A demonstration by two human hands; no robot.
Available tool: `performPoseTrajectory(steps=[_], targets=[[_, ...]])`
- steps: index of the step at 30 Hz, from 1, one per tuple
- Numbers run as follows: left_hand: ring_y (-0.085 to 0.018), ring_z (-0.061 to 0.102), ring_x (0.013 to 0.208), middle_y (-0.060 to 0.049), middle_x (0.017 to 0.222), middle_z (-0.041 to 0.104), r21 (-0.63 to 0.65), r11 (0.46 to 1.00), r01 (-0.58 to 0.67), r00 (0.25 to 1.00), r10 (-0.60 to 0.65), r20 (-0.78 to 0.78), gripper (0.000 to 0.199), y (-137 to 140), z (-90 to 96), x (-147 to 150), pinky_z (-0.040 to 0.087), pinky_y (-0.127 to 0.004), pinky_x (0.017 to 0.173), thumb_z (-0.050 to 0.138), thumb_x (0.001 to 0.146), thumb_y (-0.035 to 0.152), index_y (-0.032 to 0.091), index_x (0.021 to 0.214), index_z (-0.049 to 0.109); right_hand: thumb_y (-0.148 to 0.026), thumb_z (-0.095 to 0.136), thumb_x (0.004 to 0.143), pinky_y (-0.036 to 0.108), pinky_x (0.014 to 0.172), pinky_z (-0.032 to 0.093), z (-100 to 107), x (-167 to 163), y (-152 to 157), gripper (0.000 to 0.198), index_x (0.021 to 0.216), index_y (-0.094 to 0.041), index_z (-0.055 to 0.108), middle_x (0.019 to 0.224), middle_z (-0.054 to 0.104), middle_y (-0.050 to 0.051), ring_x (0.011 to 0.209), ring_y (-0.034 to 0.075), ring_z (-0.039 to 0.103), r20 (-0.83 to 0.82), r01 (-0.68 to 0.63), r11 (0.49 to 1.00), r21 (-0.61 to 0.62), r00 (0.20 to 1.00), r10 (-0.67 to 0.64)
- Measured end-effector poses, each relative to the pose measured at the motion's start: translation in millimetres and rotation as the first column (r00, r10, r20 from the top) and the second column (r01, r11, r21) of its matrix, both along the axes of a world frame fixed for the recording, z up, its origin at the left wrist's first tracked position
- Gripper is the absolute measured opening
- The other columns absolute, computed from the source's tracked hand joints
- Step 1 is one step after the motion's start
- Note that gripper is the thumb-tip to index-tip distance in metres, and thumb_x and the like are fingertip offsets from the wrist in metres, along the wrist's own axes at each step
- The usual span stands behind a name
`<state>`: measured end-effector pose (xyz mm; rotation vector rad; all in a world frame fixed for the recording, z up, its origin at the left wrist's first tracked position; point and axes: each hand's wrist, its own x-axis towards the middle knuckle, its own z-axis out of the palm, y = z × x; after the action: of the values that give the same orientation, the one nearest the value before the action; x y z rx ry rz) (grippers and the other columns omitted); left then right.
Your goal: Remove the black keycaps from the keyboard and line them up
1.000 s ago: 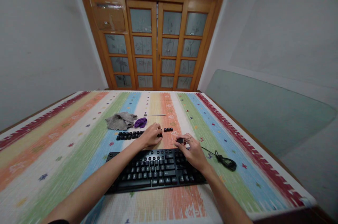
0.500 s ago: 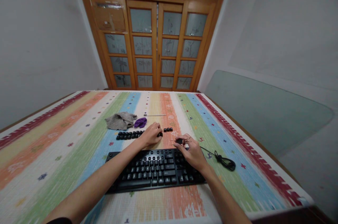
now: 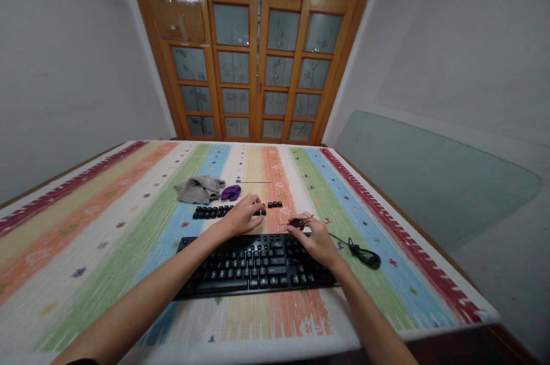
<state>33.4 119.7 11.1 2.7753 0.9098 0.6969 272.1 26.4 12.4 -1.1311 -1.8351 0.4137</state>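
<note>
My left hand reaches over the keyboard to a double row of loose black keycaps. Its thumb and fingers are closed around a keycap at the row's right end. My right hand hovers over the right part of the black keyboard, pinching a wire keycap puller with a black body. Thin wires stick out on both sides of the puller. My forearms cover parts of the keyboard's left side and right end; several keys at its back are hidden or gone from view.
Behind the row lie a grey cloth, a purple cloth and a thin rod-like tool. A few more keycaps sit to the right of my left hand. The coiled cable rests on the striped tablecloth.
The view has tilted down a little, so the table appears higher. My left fingers have shifted slightly at the keycaps. My right hand still holds the puller in nearly the same place.
</note>
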Motion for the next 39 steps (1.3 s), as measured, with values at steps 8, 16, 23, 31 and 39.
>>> performPoseTrajectory(steps=[8, 16, 23, 31, 39], targets=[[-0.021, 0.056, 0.097, -0.007, 0.100, 0.059, -0.172, 0.985, 0.032, 0.999, -0.028, 0.025, 0.014, -56, 5.4, -9, 0.046, -0.033, 0.088, 0.057, 0.091, 0.026, 0.017, 0.098, 0.065, -0.036, 0.061, 0.090, 0.034, 0.077, 0.053, 2, 3, -10, 0.019, 0.093, -0.018, 0.066, 0.094, 0.072, 0.008, 0.085, 0.021, 0.066, 0.050, -0.024, 0.996, -0.083, 0.998, 0.028], [-0.021, 0.057, 0.095, -0.007, 0.096, 0.061, -0.220, 0.975, 0.035, 0.999, -0.033, 0.012, 0.014, -70, -11.3, 0, 0.046, -0.033, 0.087, 0.059, 0.090, 0.026, 0.017, 0.099, 0.066, -0.034, 0.051, 0.095, 0.033, 0.074, 0.051, 10, 0, -12, 0.019, 0.095, -0.017, 0.061, 0.093, 0.066, 0.009, 0.079, 0.020, 0.062, 0.157, -0.024, 1.000, -0.005, 0.987, 0.025], [-0.022, 0.058, 0.095, -0.007, 0.094, 0.062, -0.224, 0.975, -0.004, 1.000, 0.007, 0.011, 0.015, -72, -10.9, 4, 0.046, -0.033, 0.087, 0.060, 0.090, 0.025, 0.017, 0.098, 0.068, -0.025, 0.036, 0.099, 0.032, 0.073, 0.048, 24, -9, -13, 0.023, 0.087, -0.020, 0.054, 0.080, 0.060, 0.004, 0.076, 0.019, 0.058, 0.290, -0.063, 0.997, -0.053, 0.954, 0.076], [-0.021, 0.058, 0.086, -0.005, 0.085, 0.059, -0.230, 0.973, -0.005, 1.000, -0.002, -0.028, 0.014, -65, -9.8, 12, 0.046, -0.031, 0.081, 0.061, 0.089, 0.027, 0.017, 0.089, 0.070, -0.011, 0.057, 0.086, 0.032, 0.077, 0.048, 2, -6, 3, 0.013, 0.086, -0.019, 0.068, 0.084, 0.065, 0.006, 0.082, 0.021, 0.061, 0.522, -0.181, 0.970, -0.165, 0.818, 0.241], [-0.019, 0.057, 0.078, -0.005, 0.078, 0.058, -0.231, 0.973, -0.024, 0.998, 0.008, -0.067, 0.019, -62, -11.4, 17, 0.044, -0.029, 0.073, 0.061, 0.089, 0.029, 0.016, 0.078, 0.071, -0.016, 0.070, 0.081, 0.029, 0.071, 0.046, 1, -9, 5, 0.004, 0.084, -0.017, 0.071, 0.081, 0.066, 0.006, 0.078, 0.021, 0.061, 0.558, -0.118, 0.973, -0.198, 0.803, 0.211]])
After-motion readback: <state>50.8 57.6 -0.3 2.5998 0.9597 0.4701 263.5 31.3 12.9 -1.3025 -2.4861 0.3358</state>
